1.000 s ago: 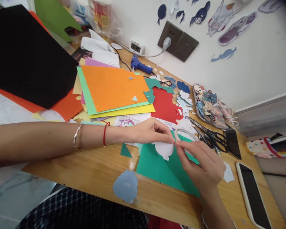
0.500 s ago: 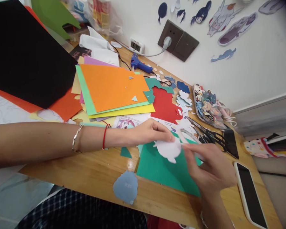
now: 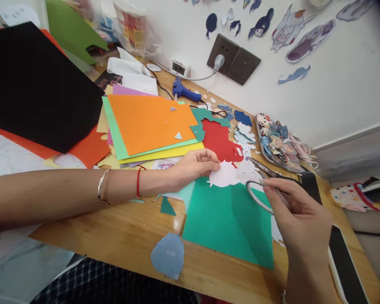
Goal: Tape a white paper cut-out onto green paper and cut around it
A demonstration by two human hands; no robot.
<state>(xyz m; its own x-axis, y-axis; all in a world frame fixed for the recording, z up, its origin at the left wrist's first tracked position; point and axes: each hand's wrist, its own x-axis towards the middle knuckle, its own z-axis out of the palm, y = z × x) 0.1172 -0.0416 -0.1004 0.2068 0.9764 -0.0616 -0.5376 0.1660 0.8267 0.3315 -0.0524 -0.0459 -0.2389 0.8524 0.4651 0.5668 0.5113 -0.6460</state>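
My left hand (image 3: 198, 166) pinches a white paper cutout (image 3: 223, 175) by its upper edge, thumb and fingers closed. The cutout hangs over the far part of a green sheet (image 3: 228, 219). To the right, my right hand (image 3: 299, 215) is closed on a thin white ring, seemingly a roll of tape (image 3: 256, 202), held between thumb and index finger. The ring stands over the green sheet's right side, apart from the cutout. A blue-grey paper cutout (image 3: 167, 255) lies near the table's front edge.
Black scissors (image 3: 266, 169) lie beyond my right hand, partly covered. A red paper scrap (image 3: 220, 141) and stacked coloured sheets (image 3: 152, 122) are behind my left hand. A blue glue gun (image 3: 186, 90), a tray of small figures (image 3: 275, 141) and a phone (image 3: 346, 261) lie around.
My right hand has moved right, away from the white cutout, with the ring still in it. My left hand has shifted slightly away from me, carrying the cutout.
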